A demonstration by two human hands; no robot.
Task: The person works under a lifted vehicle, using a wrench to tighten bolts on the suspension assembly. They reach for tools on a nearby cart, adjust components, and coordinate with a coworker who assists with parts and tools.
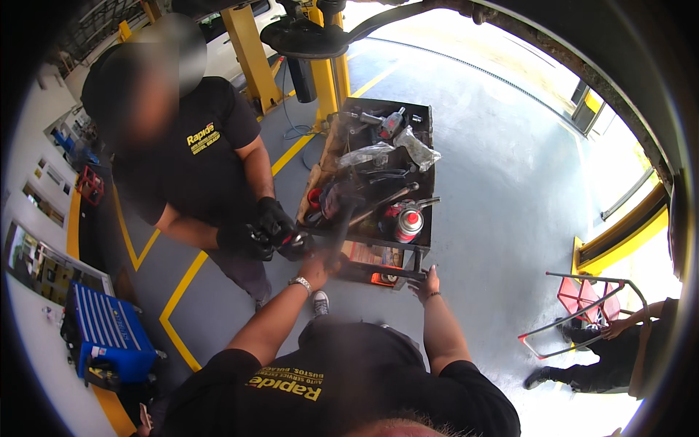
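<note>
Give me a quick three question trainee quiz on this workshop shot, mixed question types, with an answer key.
1. True or false: the person's left hand grips a dark, blurred tool handle.
2. The right hand rests nearest to: A) the blue tool chest B) the tool cart C) the yellow lift post
3. What does the co-worker wear on both hands?

Key: 1 true; 2 B; 3 black gloves.

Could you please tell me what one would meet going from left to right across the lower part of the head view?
Blue tool chest → left hand gripping a dark hammer → right hand on the tool cart → red step stool → another person's hand.
</note>
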